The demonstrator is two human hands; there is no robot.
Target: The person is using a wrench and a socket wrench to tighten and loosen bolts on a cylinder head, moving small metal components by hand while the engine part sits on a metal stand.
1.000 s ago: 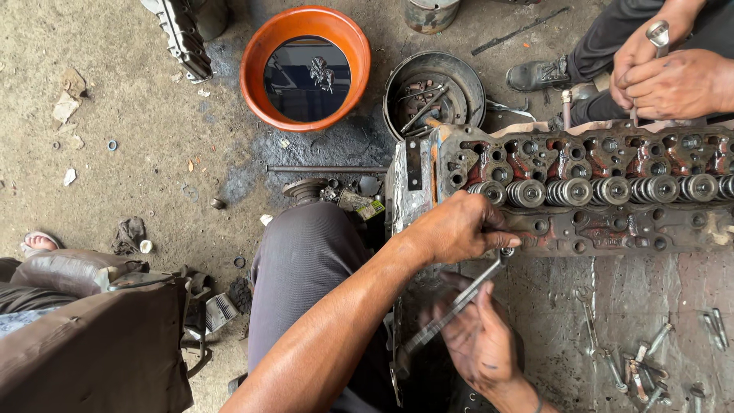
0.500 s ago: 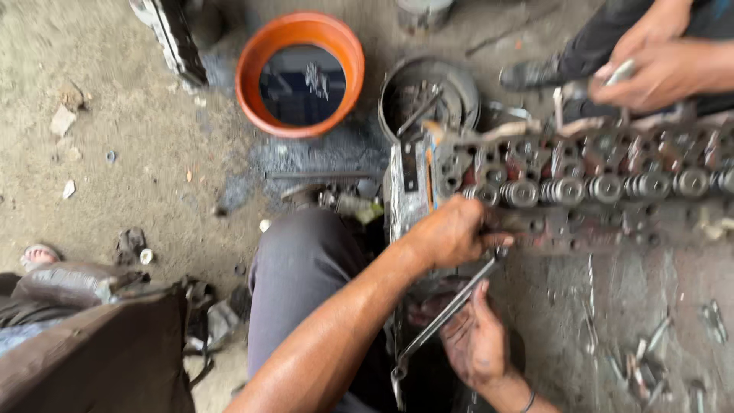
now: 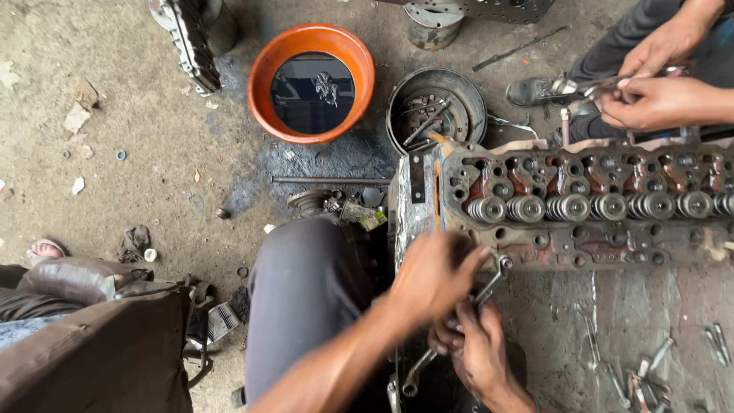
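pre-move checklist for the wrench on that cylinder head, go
1. Wrench head seated at the cylinder head near edge: cannot tell, motion blur.
2. Left hand gripping near the wrench's upper end: ok.
3. Right hand on the shaft lower down: ok.
4. Valve springs in a row, upright: ok.
5. Co-worker's hands apart from the wrench, at the far edge: ok.
6. Orange basin of dark liquid apart from both arms: ok.

Basin (image 3: 264, 80) lies left of pan (image 3: 475, 103); cylinder head (image 3: 581, 245) lies before both.
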